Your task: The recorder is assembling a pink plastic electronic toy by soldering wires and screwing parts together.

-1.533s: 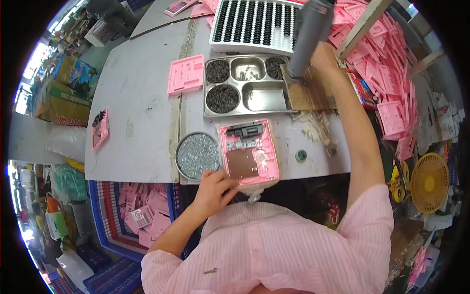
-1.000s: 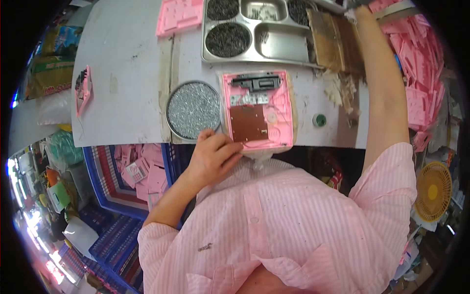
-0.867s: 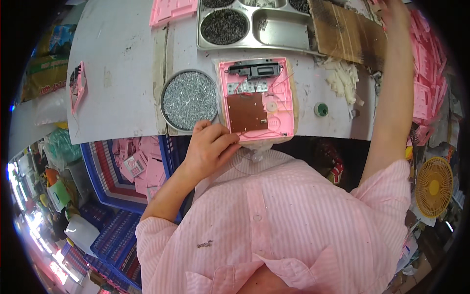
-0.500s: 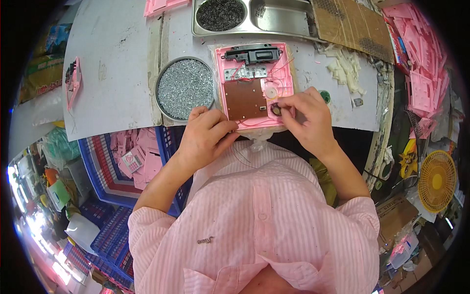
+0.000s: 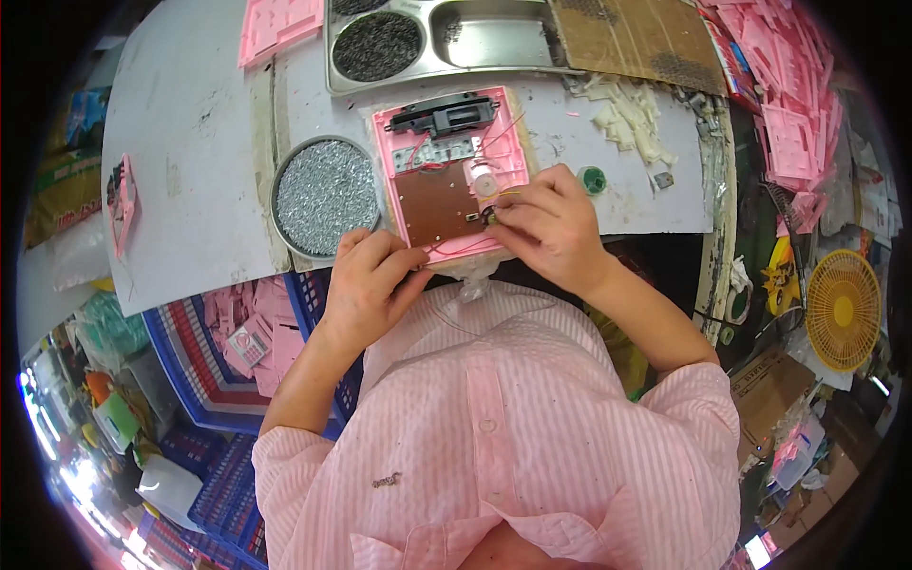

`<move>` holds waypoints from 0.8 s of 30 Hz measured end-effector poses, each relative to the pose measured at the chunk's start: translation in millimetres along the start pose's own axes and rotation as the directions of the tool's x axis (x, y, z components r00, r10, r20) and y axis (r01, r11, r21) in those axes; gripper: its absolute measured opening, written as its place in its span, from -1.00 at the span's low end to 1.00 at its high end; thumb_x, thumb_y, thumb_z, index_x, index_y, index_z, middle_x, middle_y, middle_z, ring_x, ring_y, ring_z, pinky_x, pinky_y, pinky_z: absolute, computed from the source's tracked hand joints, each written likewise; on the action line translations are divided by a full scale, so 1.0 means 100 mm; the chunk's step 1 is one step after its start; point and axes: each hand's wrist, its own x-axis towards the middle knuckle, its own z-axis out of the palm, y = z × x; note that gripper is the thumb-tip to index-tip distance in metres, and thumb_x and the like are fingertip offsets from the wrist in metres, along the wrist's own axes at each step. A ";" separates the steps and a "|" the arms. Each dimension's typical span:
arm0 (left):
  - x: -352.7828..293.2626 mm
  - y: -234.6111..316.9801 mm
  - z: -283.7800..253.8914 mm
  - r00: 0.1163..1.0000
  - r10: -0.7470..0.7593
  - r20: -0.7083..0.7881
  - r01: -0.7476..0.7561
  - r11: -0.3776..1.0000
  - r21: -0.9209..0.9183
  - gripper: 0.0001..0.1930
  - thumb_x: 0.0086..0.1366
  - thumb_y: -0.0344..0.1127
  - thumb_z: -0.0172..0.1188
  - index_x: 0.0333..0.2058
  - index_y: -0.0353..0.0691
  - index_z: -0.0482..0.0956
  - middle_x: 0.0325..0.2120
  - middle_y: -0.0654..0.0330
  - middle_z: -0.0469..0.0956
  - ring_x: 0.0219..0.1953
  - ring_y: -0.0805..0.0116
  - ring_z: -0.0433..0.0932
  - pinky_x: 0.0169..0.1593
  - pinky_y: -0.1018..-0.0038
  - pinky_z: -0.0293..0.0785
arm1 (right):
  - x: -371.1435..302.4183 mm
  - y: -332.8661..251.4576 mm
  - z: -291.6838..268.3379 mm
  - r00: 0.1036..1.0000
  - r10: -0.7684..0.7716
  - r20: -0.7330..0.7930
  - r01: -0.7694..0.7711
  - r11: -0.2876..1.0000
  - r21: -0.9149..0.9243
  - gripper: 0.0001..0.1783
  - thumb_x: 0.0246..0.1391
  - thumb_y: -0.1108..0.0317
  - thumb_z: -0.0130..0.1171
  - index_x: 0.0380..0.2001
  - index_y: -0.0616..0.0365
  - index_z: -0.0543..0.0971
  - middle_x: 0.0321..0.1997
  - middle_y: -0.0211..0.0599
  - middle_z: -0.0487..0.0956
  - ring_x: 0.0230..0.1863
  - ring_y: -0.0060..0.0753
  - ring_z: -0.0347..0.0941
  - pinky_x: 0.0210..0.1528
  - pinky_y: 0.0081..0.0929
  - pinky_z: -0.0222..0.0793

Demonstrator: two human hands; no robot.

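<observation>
A shallow pink plastic case lies before me on the table's near edge, on a clear wrapped pad. Inside it sit a brown circuit board, a black plastic mechanism, a metal plate, a white round wheel and thin red wires. My right hand pinches a small dark round part at the board's right edge, its fingertips partly covering it. At the case's lower left corner, the closed thumb and fingers of my left hand grip the rim, near a red wire.
Left of the case stands a round tray of silver screws. A steel tray with dark screws lies beyond, beside cardboard. White plastic pieces and a green roll are at right. A blue crate holds pink parts below left.
The whole view has shifted, so the case appears further left. My right fingers have drawn the dark round part slightly toward the board. My left hand stays at the case's corner.
</observation>
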 end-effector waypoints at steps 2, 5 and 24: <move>0.03 0.02 -0.03 0.999 0.002 0.041 -0.002 1.000 -0.001 -0.74 0.03 -0.40 0.45 -0.27 -0.16 0.62 -0.40 0.23 0.52 -0.33 0.23 0.51 -0.12 0.31 0.34 | 0.07 -0.09 -0.14 0.999 0.006 0.052 -0.002 0.996 -0.087 -0.70 -0.25 0.33 0.54 -0.41 0.15 0.66 -0.25 -0.36 0.66 -0.28 -0.18 0.44 -0.15 -0.35 0.38; 0.11 0.07 -0.17 0.993 0.002 0.115 -0.004 1.000 0.015 -0.73 0.06 -0.39 0.44 -0.23 -0.20 0.62 -0.39 0.20 0.54 -0.34 0.21 0.53 -0.17 0.31 0.40 | 0.10 0.18 -0.53 0.996 0.083 0.017 -0.083 0.996 0.019 -0.79 -0.16 0.43 0.45 -0.38 0.13 0.66 -0.24 -0.31 0.65 -0.32 -0.19 0.43 -0.13 -0.30 0.39; 2.61 -0.56 0.17 0.952 -0.255 0.170 0.071 0.722 0.689 -0.84 0.18 -0.32 0.19 -0.33 -0.17 0.71 -0.28 0.07 0.65 -0.17 0.01 0.66 -0.12 0.12 0.59 | 0.14 0.91 -1.00 0.926 0.361 -0.109 -0.365 0.782 -0.505 -0.70 0.03 0.39 0.26 -0.13 0.20 0.62 -0.25 -0.16 0.62 -0.13 -0.03 0.47 -0.06 -0.15 0.41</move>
